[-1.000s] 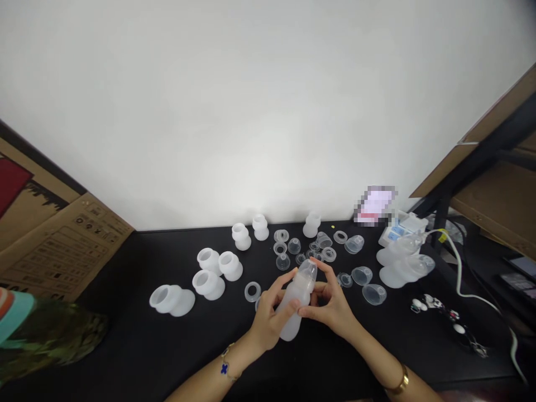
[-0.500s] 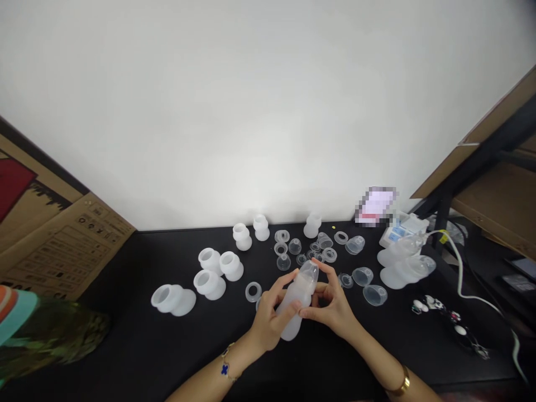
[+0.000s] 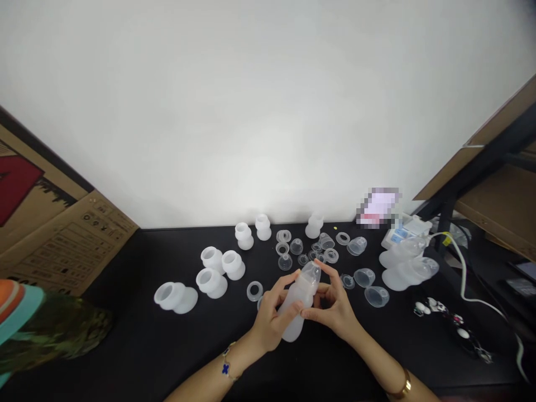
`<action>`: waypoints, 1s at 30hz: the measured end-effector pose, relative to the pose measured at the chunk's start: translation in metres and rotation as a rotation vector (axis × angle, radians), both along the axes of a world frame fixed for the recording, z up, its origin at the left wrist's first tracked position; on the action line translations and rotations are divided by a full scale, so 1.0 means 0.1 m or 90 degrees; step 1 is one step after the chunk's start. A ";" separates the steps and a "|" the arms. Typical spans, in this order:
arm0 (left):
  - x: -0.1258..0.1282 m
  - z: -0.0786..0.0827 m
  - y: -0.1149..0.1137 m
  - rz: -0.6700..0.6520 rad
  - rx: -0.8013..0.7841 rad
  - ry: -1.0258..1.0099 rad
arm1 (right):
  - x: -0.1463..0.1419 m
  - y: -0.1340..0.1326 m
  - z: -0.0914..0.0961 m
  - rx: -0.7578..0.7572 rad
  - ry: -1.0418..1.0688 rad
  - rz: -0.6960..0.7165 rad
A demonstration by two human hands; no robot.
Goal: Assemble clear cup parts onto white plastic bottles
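Observation:
A frosted baby bottle with a clear cap on top is tilted between my two hands, its cap end pointing away and to the right. My left hand wraps round the bottle's body, thumb along its front. With its fingers at the cap and its thumb near the bottle's side, my right hand grips the upper part. Beyond my hands lie loose clear caps and ring collars. Open bottle bodies stand or lie to the left.
Two capped bottles lie at the right beside a white box and a white cable. A phone leans on the wall. Cardboard and a large jar flank the left side; a beaded strap lies right.
The whole view has shifted slightly, so the table's things appear a little further right. My hands keep the same grip on the bottle.

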State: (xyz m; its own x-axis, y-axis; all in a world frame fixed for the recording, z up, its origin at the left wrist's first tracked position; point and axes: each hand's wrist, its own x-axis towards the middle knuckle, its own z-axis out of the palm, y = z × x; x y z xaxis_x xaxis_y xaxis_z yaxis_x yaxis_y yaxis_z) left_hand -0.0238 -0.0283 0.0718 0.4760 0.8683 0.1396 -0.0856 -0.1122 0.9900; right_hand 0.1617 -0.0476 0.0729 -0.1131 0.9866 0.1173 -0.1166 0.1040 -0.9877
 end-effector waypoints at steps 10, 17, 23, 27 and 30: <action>0.01 -0.02 0.00 0.006 -0.002 0.001 | 0.00 -0.01 -0.04 0.016 -0.013 -0.004; 0.00 -0.01 -0.01 0.014 0.002 0.014 | 0.00 0.00 -0.04 0.016 -0.020 -0.009; 0.00 -0.02 0.00 0.017 0.006 0.023 | 0.00 -0.01 -0.04 0.014 -0.019 -0.010; 0.00 -0.02 -0.01 0.018 0.007 0.022 | 0.00 -0.01 -0.04 0.018 -0.021 -0.012; 0.00 0.00 -0.01 0.011 0.006 0.014 | 0.00 0.00 -0.05 0.024 -0.024 -0.016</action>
